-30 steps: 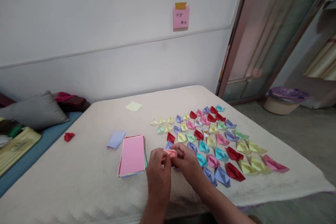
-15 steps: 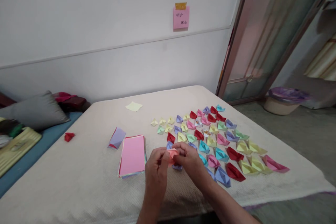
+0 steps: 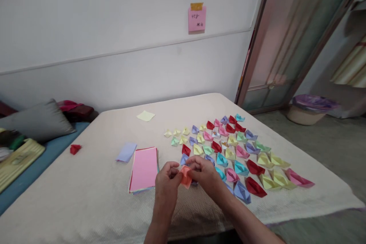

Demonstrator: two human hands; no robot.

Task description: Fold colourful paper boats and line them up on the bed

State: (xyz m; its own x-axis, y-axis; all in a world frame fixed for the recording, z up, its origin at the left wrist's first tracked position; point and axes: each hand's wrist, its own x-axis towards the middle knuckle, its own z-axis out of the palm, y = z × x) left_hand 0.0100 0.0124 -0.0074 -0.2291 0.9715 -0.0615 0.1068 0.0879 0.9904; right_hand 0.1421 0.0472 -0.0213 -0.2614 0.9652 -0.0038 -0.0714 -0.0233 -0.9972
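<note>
Between my two hands is a small piece of folded orange paper (image 3: 185, 177), pinched at its sides above the near part of the table. My left hand (image 3: 168, 179) grips its left edge with thumb and fingers. On the opposite edge, my right hand (image 3: 202, 170) pinches it the same way. Rows of small folded paper boats, such as a dark red boat (image 3: 256, 187) and a blue boat (image 3: 242, 192), lie right of and beyond my hands. My fingers partly cover a few boats behind them. Left of my left hand lies a stack of coloured paper (image 3: 144, 169), pink on top.
A lilac sheet (image 3: 126, 152) lies beside the stack, with a pale yellow sheet (image 3: 146, 116) farther back. Red crumpled paper (image 3: 75, 149) sits at far left, near a grey pillow (image 3: 42, 121). A lined bin (image 3: 305, 116) stands on the floor at right.
The orange paper has moved slightly down and left and shows a flatter, wider face. My left hand has shifted a little left. The lilac sheet lies flatter, its red underside now out of sight.
</note>
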